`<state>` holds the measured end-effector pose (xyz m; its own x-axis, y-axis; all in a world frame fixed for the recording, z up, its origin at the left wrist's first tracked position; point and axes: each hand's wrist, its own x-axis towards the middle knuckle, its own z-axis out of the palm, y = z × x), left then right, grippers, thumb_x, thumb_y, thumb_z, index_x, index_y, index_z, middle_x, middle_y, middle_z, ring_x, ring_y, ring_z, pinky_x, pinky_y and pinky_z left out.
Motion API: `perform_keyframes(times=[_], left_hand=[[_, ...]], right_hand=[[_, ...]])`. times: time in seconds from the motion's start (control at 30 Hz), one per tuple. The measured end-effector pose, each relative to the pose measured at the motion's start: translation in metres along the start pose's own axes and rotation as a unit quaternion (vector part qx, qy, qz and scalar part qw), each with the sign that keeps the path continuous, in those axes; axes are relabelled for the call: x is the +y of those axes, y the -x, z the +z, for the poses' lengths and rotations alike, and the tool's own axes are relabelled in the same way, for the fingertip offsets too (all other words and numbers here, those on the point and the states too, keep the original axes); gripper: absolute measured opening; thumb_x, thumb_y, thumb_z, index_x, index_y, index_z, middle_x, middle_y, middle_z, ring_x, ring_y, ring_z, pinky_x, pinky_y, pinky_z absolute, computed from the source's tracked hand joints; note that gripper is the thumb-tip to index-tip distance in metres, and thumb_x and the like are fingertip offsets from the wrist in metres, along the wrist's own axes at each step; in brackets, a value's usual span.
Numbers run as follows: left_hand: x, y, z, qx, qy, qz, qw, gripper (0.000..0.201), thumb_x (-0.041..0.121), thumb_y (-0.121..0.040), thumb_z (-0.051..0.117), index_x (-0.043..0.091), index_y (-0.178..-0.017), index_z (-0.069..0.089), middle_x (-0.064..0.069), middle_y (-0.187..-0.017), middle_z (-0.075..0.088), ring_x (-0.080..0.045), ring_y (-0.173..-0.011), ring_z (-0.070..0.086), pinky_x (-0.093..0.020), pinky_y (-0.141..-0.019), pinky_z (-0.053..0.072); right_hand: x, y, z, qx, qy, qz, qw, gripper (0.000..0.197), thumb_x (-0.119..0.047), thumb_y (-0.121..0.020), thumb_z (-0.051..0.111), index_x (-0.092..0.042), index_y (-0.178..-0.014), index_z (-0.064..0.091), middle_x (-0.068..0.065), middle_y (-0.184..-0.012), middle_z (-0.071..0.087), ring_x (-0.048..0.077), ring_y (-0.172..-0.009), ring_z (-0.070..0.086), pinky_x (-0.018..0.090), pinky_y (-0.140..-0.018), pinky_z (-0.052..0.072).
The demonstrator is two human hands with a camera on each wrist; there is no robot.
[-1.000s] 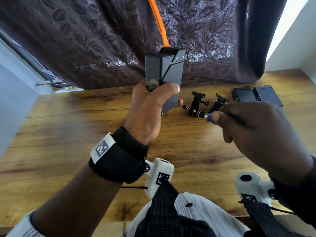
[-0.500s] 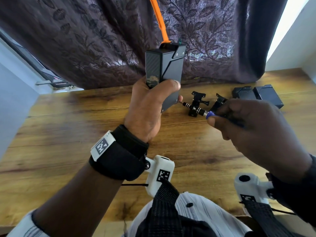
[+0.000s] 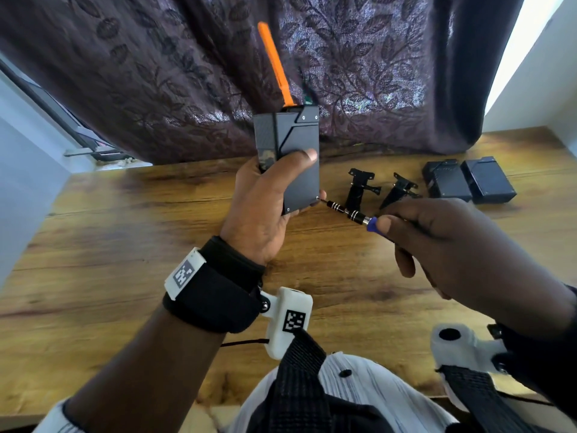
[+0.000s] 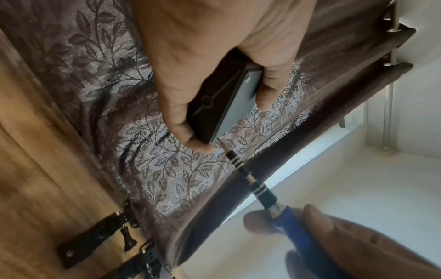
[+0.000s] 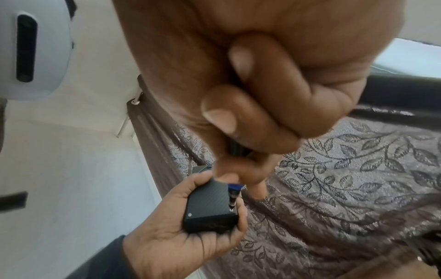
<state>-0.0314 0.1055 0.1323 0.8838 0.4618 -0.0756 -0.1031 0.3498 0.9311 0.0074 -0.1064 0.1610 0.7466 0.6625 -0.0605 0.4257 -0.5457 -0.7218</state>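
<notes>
My left hand grips a black carbon-pattern box upright above the wooden table; an orange strap sticks up from its top. In the right wrist view the box lies in the left palm with its screwed face showing. My right hand pinches a small screwdriver with a blue handle and black banded shaft. Its tip sits on a screw at the box's lower right corner. The left wrist view shows the screwdriver meeting the box from below.
Two black hinged brackets stand on the table behind the screwdriver. Two more black boxes lie at the back right. A dark leaf-patterned curtain hangs along the table's far edge.
The box and screwdriver stay engaged at the same corner. My right hand has shifted slightly on the handle, as in turning; the left hand holds still.
</notes>
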Motion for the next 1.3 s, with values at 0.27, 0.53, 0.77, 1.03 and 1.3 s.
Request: perform_keyframes(times=[0.27, 0.53, 0.77, 1.03, 1.3], left_hand=[[0.004, -0.004, -0.012, 0.017, 0.071, -0.033, 0.997, 0.024, 0.018, -0.091, 0.073, 0.013, -0.114, 0.066, -0.013, -0.109, 0.061, -0.030, -0.099, 0.061, -0.048, -0.079, 0.059], [0.006, -0.003, -0.015, -0.025, 0.227, -0.067, 0.971, 0.057, 0.002, -0.075, 0.058, -0.001, -0.132, 0.051, -0.022, -0.112, 0.059, -0.031, -0.097, 0.067, -0.053, -0.085, 0.059], [0.004, -0.001, -0.022, -0.092, 0.259, -0.079, 0.958, 0.065, -0.007, -0.067, 0.052, 0.000, -0.131, 0.046, -0.022, -0.116, 0.055, -0.033, -0.106, 0.062, -0.057, -0.092, 0.056], [0.002, 0.003, -0.019, -0.136, 0.281, -0.062, 0.948, 0.073, 0.002, -0.063, 0.058, 0.003, -0.135, 0.042, -0.021, -0.125, 0.045, -0.037, -0.113, 0.054, -0.059, -0.096, 0.052], [0.001, 0.003, -0.019, -0.164, 0.282, -0.050, 0.944, 0.073, 0.002, -0.063, 0.054, 0.002, -0.135, 0.042, -0.021, -0.117, 0.049, -0.040, -0.116, 0.047, -0.060, -0.096, 0.052]], right_hand=[[0.002, 0.007, -0.005, -0.008, -0.112, 0.001, 0.994, 0.030, -0.033, -0.099, 0.052, -0.049, -0.121, 0.066, 0.005, -0.062, 0.066, 0.014, -0.033, 0.045, 0.023, -0.038, 0.040], [-0.009, 0.014, 0.005, 0.029, -0.127, -0.070, 0.989, 0.031, -0.037, -0.091, 0.061, -0.045, -0.119, 0.069, -0.001, -0.067, 0.065, 0.009, -0.048, 0.054, 0.022, -0.046, 0.041], [-0.020, 0.019, 0.007, 0.040, -0.089, -0.084, 0.992, 0.033, -0.043, -0.085, 0.065, -0.049, -0.117, 0.070, -0.015, -0.065, 0.063, 0.005, -0.042, 0.044, 0.017, -0.044, 0.037], [-0.031, 0.018, 0.009, 0.061, -0.044, -0.099, 0.992, 0.035, -0.037, -0.088, 0.064, -0.044, -0.122, 0.069, -0.022, -0.063, 0.060, 0.007, -0.038, 0.044, 0.006, -0.043, 0.029], [-0.033, 0.020, 0.010, 0.064, -0.038, -0.114, 0.991, 0.034, -0.026, -0.089, 0.067, -0.037, -0.122, 0.069, -0.032, -0.063, 0.059, 0.004, -0.038, 0.044, 0.003, -0.042, 0.027]])
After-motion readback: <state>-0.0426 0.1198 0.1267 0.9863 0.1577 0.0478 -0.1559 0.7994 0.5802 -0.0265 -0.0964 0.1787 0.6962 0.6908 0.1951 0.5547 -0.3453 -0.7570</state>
